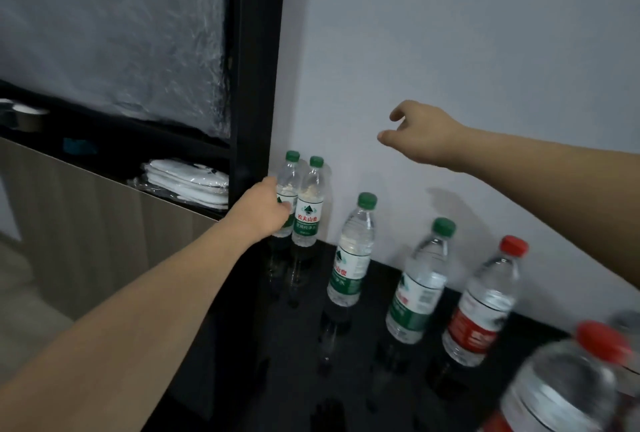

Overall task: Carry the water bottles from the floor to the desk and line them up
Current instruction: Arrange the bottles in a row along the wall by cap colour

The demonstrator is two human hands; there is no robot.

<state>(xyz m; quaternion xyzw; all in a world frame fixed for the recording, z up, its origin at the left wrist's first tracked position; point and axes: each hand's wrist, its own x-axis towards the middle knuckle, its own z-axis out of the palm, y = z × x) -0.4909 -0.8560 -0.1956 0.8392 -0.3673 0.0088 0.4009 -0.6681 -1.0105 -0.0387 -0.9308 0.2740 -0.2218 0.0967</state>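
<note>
Two bare forearms, no sleeves visible, left hand (265,210) and right hand (420,135) ungloved, no rings or watch seen.

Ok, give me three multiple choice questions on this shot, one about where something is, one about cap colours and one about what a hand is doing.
1. Where does the bottle that the left hand grips stand?
A. far left end of the row
B. middle of the row
C. on the floor

2. How many green caps show?
A. two
B. four
C. six

3. What is the right hand doing?
A. gripping a red-capped bottle
B. hanging in the air, holding nothing
C. pressing on the desk

Answers:
1 A: the gripped bottle stands at the left end of the row, next to the black frame.
2 B: four green caps, then red ones on the right.
3 B: its fingers are loosely curled in front of the wall, above the bottles.
</note>
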